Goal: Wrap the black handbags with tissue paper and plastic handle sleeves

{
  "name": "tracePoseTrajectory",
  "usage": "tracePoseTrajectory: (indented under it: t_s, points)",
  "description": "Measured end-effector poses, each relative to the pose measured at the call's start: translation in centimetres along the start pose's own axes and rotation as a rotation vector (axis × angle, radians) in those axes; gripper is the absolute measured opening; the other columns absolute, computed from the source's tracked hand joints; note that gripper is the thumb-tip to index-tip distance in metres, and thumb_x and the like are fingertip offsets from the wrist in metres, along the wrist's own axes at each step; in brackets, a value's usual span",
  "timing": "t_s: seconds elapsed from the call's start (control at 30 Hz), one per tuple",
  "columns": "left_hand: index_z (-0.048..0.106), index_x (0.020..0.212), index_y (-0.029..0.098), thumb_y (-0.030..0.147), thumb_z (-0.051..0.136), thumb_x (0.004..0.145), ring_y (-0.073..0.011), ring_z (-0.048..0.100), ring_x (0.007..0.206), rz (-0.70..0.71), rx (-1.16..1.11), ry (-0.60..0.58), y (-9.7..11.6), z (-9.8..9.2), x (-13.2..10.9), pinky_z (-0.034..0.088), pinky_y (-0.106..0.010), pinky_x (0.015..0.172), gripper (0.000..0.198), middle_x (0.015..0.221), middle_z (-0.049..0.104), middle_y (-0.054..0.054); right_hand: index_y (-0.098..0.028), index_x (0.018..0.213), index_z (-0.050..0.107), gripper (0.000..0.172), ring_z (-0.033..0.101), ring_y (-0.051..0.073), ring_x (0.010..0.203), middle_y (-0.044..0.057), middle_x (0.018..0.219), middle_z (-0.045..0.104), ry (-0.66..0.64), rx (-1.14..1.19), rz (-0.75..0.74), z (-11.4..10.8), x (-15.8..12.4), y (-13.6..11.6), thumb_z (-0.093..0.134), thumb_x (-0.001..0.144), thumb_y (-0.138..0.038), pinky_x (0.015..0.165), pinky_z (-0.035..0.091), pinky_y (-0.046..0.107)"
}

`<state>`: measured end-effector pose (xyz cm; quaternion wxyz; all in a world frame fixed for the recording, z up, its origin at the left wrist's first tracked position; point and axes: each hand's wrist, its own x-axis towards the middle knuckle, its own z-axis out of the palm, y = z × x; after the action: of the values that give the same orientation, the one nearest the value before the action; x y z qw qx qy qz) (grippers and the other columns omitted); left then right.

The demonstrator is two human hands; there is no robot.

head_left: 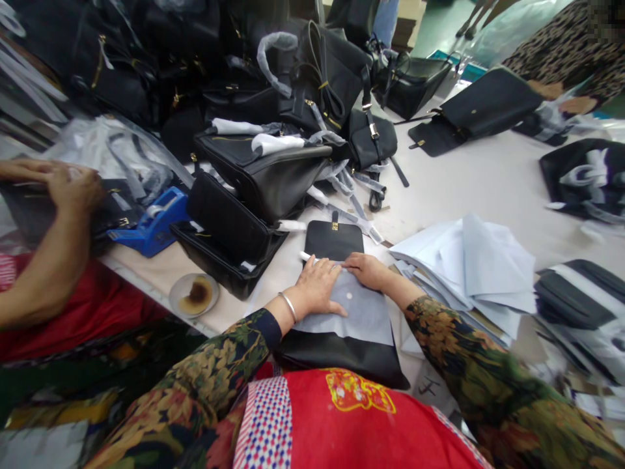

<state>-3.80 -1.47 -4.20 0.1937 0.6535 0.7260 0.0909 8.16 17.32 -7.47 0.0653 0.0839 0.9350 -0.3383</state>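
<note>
Black leather fills this worktable, where a person in floral sleeves and a red apron presses a sheet of thin pale-grey wrapping paper [361,312] flat across a small black leather flap bag [336,286] lying at the near edge of the desk, just in front of the wearer. The left hand [319,286], a silver bangle at its wrist, lies open and palm-down on the paper; the right hand [366,268] rests beside it with fingers spread, smoothing the sheet's upper edge, neither hand gripping anything. A small white sticker dot shows on the paper between them, and the bag's gold clasp tab [334,223] juts out beyond the sheet. The paper looks light, limp and easily creased or torn, best handled by its edges or corners; the bag appears soft but holds its form, its smooth hide likely to slide, and would take a grip at the sides or under the flap. To the right a loose stack of pale blue-white tissue sheets [469,273] fans over the desk. A heap of black leather handbags [258,163], handles bound in white foam wrap, crowds the far side. Toward the left edge sit a blue tape dispenser [153,225] and a small stained white dish [194,294], near a co-worker's bare forearm [49,254] over another black bag.
</note>
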Motion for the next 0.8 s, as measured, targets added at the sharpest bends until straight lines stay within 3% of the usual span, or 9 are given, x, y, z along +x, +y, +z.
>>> tracePoseTrajectory:
  t_s: [0.2,0.37,0.47,0.6,0.7,0.8]
  points:
    - [0.047,0.140,0.013,0.084,0.070,0.056,-0.0388,0.044,0.129,0.003,0.007,0.026,-0.2,0.4,-0.3,0.015,-0.058,0.118,0.112,0.138,0.052,-0.020,-0.016,0.113,0.073,0.032,0.066,0.021,0.098,0.010,0.108,0.071,0.035,0.035,0.079,-0.2,-2.0,0.4,0.059,0.091,-0.034,0.093,0.050,0.033]
    - [0.046,0.141,0.016,0.084,0.069,0.058,-0.0375,0.044,0.130,-0.013,0.009,0.007,-0.2,0.3,-0.3,0.016,-0.057,0.118,0.109,0.140,0.051,-0.019,-0.019,0.110,0.074,0.028,0.067,0.022,0.098,0.009,0.107,0.072,-0.005,0.042,0.115,-0.7,-2.1,0.8,0.060,0.090,-0.032,0.093,0.050,0.032]
    - [0.047,0.139,0.017,0.085,0.065,0.061,-0.0367,0.045,0.128,-0.009,-0.004,0.011,-0.2,0.2,-0.3,0.016,-0.057,0.118,0.105,0.138,0.053,-0.018,-0.019,0.099,0.077,0.025,0.068,0.021,0.095,0.007,0.101,0.075,-0.064,-0.010,0.180,-2.8,0.7,0.8,0.056,0.093,-0.032,0.090,0.051,0.030]
    - [0.048,0.138,0.016,0.085,0.066,0.058,-0.0375,0.047,0.126,-0.011,-0.005,0.012,-0.3,-0.1,-0.4,0.016,-0.059,0.118,0.108,0.135,0.054,-0.018,-0.020,0.115,0.072,0.031,0.065,0.022,0.111,0.008,0.119,0.072,0.051,-0.145,0.360,-5.0,7.0,0.0,0.053,0.095,-0.033,0.098,0.046,0.029]
    - [0.048,0.138,0.016,0.085,0.068,0.057,-0.0379,0.047,0.126,-0.010,-0.015,-0.001,-0.3,-0.2,-0.3,0.016,-0.060,0.117,0.108,0.135,0.054,-0.019,-0.015,0.122,0.068,0.038,0.063,0.027,0.116,0.017,0.124,0.068,0.063,-0.205,0.484,-4.5,11.0,-0.6,0.054,0.094,-0.037,0.099,0.046,0.036]
    - [0.048,0.138,0.016,0.084,0.067,0.060,-0.0380,0.047,0.125,-0.008,-0.029,0.000,-0.4,-0.1,-0.2,0.017,-0.060,0.117,0.105,0.133,0.055,-0.019,-0.011,0.119,0.068,0.048,0.062,0.036,0.116,0.024,0.123,0.066,0.060,-0.249,0.591,-3.8,13.2,-0.7,0.060,0.089,-0.047,0.096,0.047,0.047]
